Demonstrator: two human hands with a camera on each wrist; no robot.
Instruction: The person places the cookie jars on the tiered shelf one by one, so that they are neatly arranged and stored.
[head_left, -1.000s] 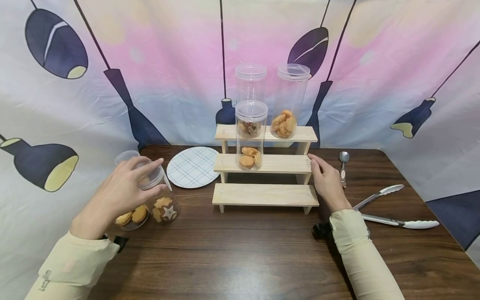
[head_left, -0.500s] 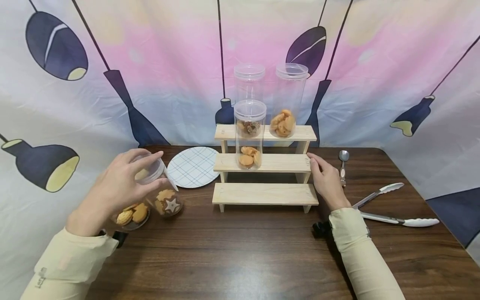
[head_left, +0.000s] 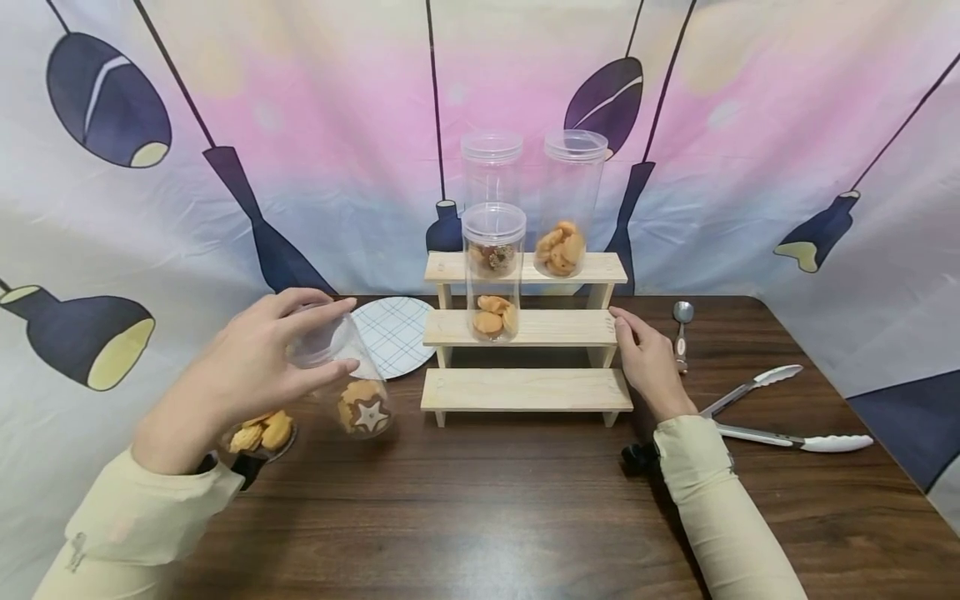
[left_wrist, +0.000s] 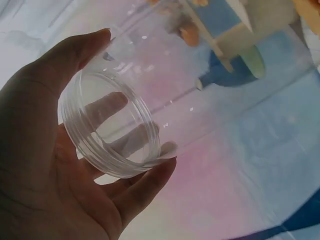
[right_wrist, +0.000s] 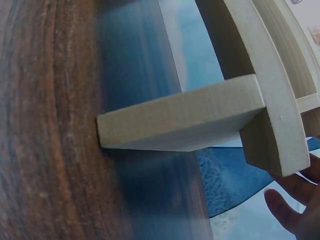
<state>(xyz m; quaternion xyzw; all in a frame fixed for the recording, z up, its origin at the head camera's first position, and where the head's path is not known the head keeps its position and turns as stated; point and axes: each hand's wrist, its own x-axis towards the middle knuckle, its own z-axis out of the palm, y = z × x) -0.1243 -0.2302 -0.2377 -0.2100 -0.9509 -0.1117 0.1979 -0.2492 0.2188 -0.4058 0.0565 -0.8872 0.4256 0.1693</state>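
Note:
My left hand (head_left: 251,367) grips a clear lidded jar (head_left: 341,371) near its top, thumb and fingers spread around it. The jar leans, and its base carries cookies, including a star-shaped cookie (head_left: 370,414). In the left wrist view the ridged lid (left_wrist: 112,125) sits between thumb and fingers. With its fingertips, my right hand (head_left: 651,367) touches the right end of the middle shelf on a three-step wooden rack (head_left: 525,387). The right wrist view shows part of that hand (right_wrist: 305,200) beyond the front shelf's end, its fingers partly hidden.
Three lidded jars of cookies stand on the rack: one jar (head_left: 491,275) on the middle step, two higher. Another cookie container (head_left: 262,433) sits beneath my left hand. A checked plate (head_left: 401,337) lies behind, with a spoon (head_left: 681,333) and tongs (head_left: 757,429) at right.
My left hand has closed around the jar's top and moved it rightward, tilting it away from the other container. The right hand stays at the rack.

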